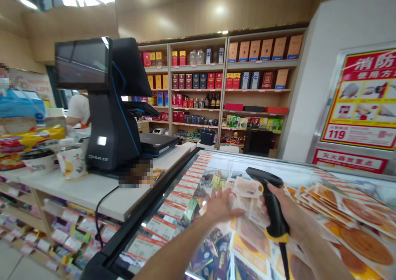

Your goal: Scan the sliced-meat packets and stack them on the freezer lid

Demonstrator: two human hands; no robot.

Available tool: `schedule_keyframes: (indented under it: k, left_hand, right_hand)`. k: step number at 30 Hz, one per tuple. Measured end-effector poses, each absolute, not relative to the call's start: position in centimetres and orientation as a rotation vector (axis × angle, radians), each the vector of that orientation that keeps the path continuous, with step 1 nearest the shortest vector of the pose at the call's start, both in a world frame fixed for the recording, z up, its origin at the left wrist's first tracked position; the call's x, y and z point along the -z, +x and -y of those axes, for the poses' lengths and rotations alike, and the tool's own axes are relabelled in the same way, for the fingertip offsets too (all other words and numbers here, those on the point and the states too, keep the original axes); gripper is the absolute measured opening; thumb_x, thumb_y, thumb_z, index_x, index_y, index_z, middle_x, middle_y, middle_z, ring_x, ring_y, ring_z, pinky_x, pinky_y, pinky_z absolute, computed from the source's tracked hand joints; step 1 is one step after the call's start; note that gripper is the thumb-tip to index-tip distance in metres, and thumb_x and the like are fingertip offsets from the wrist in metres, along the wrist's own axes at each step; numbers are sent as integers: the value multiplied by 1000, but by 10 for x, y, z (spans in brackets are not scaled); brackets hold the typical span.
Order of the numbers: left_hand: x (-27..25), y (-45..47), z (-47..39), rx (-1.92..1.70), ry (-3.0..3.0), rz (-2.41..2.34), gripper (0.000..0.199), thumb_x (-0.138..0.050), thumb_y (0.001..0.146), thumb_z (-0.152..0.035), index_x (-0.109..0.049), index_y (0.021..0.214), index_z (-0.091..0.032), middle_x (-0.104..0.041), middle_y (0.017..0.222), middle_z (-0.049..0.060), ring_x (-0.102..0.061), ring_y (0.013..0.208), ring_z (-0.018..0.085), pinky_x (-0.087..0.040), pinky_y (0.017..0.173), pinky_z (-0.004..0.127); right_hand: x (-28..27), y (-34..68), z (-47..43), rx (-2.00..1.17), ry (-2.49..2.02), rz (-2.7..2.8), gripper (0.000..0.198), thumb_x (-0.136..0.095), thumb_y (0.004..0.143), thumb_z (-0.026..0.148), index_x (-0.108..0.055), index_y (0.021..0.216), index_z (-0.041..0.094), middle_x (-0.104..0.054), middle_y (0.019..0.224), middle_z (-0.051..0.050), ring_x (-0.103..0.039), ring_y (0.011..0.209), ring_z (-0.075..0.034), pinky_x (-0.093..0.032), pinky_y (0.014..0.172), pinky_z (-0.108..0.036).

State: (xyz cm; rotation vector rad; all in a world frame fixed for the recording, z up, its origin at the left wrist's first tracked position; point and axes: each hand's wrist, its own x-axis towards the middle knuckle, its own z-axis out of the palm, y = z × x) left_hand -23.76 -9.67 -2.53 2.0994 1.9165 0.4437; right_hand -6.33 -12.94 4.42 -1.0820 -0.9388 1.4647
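Note:
My right hand (283, 208) is wrapped round the grip of a black and yellow barcode scanner (274, 214), its head pointing left and its cord hanging down. My left hand (221, 205) is stretched out with fingers spread, over or at the pale flat packets (249, 187); whether it touches them I cannot tell. Under both hands lies a freezer chest (198, 170) with a glass top. To the right, a fanned pile of orange and white packets (349, 226) shows round flatbreads printed on them.
On the counter (123, 201) at left stand a black checkout terminal (107, 107), a paper cup (71, 162) and a lidded cup (38, 162). Price labels (173, 212) line the freezer edge. Shelves of boxes (198, 82) cover the back wall. Another person's sleeve (77, 109) shows behind the terminal.

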Motion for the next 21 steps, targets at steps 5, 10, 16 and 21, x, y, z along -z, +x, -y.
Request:
schedule_keyframes:
  k: [5,10,16,21]
  left_hand:
    - [33,-171,75,-469,2192,-1843,90,-31,53,-75,-20,130,-31,-31,133,11,-11,124,38,-4,93,60]
    - [35,-146,64,-494,2208,-1857,70,-39,64,-58,-23,127,-31,-35,129,9,-15,123,36,-9,92,58]
    - [27,-167,72,-613,2104,-1902,60,-43,67,-51,-35,121,-26,-45,121,9,-32,115,31,-22,92,51]
    - [23,-201,86,-648,2030,-1997,55,-52,61,-50,-50,105,-16,-56,106,11,-44,103,27,-31,88,41]
  right_hand:
    - [-42,-51,123,-1435,-1102,974,30,-53,67,44,-52,62,15,-54,43,2,-48,35,-8,-38,33,-18]
    - [-41,-51,119,-1490,-1076,976,28,-55,66,43,-54,65,15,-59,49,-1,-51,38,-9,-39,34,-18]
    - [-36,-56,121,-1464,-1107,1030,30,-53,68,44,-55,66,15,-54,42,1,-47,33,-9,-37,31,-18]
    - [-33,-59,124,-1445,-1128,1006,28,-54,67,43,-54,70,16,-54,43,1,-48,34,-10,-36,30,-20]
